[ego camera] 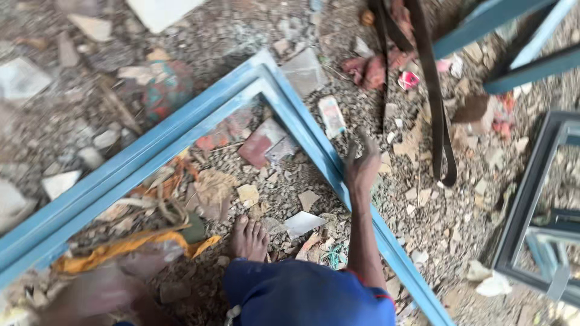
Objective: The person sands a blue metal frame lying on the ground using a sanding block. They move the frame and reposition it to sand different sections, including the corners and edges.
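Right hand (361,168) rests with loose, spread fingers on the blue metal frame (181,130), gripping nothing; left hand unseen. Rigid, likely weighty, the frame is best grasped along its rail.

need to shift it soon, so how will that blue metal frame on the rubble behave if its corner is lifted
The blue frame looks like rigid box-section bars joined at a corner, so it should stay stiff. Its long bars suggest it is awkward and likely to swing. On loose gravel it may scrape or snag rather than slide. The right hand is at one bar.
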